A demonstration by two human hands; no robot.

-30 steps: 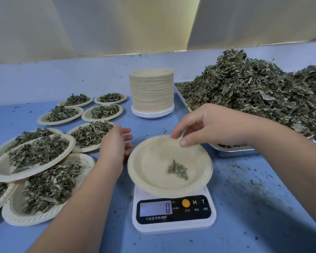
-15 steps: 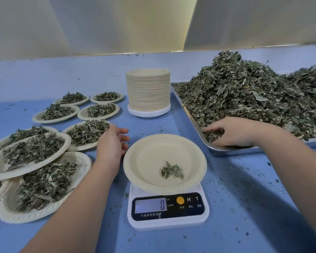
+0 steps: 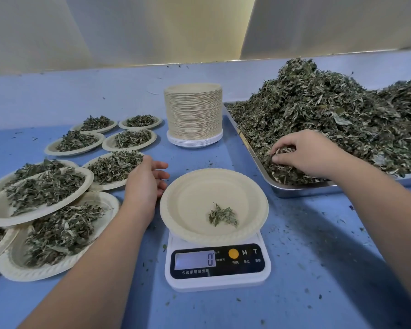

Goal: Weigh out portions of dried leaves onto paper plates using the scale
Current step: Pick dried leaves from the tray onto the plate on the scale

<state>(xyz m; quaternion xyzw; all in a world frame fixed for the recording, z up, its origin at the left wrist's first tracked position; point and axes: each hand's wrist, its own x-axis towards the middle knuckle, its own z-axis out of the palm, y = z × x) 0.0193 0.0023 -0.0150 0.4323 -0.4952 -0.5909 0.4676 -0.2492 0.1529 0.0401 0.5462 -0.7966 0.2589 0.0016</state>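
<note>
Across the blue counter [image 3: 294,262], biggest item first: a heap of dried grey-green leaves [image 3: 318,110], piled high in a shallow steel tray [image 3: 294,190] at far right. Left side: a group of filled cream paper plates [image 3: 45,186], several overlapping. Behind centre: a tall stack of unused cream paper plates [image 3: 193,110]. Front centre: one round cream paper plate [image 3: 190,198] sits on a small white digital scale [image 3: 217,282], whose display reads 0.

Right hand [image 3: 304,153] is down in the near-left corner of the heap. Its grip is closed round a clump of leaves [image 3: 282,151], fingers curled in, thumb on the near side. Left hand [image 3: 142,184] lies between the weighing plate and the nearest filled plate, grip slack and holding nothing. Whether it touches the weighing plate's rim is hard to tell from this angle. Smallest: a single tuft of leaves [image 3: 222,216], right of centre on the weighing plate.

Handling, by judgement:
- The leaves look very light, brittle and loose, so they would shed crumbs and crush under a hard squeeze. Flecks scattered over the counter fit that.
- They are best taken in a loose cupped pinch from the heap's low edge and let go low over the plate's middle.
- The plate looks thin and light, so lift it by the rim.
- This portion is barely begun.
</note>
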